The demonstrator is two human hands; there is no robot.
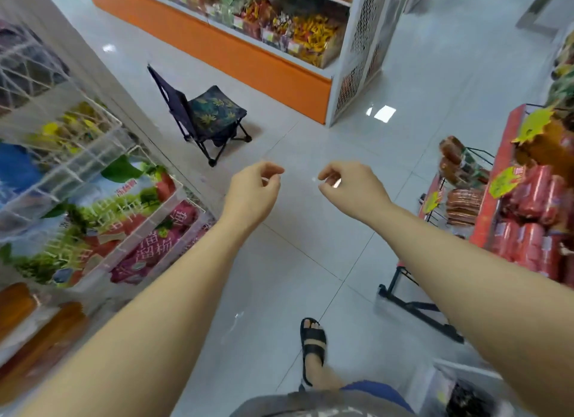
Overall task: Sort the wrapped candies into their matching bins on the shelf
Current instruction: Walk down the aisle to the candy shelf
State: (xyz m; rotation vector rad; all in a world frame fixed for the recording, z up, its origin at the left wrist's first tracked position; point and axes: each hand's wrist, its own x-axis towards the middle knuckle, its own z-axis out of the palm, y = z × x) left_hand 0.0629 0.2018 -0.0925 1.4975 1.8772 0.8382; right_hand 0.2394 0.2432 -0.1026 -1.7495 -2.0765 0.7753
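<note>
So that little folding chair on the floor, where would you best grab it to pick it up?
Take the backrest by its top edge, coming down from above. The folding chair stands open on its feet and the backrest rises clear of the seat, so that edge is free on both sides for a grip. The fabric seat would probably sag.

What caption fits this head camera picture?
Left hand and right hand hang loosely curled above the shop floor, a folding chair ahead.
</note>
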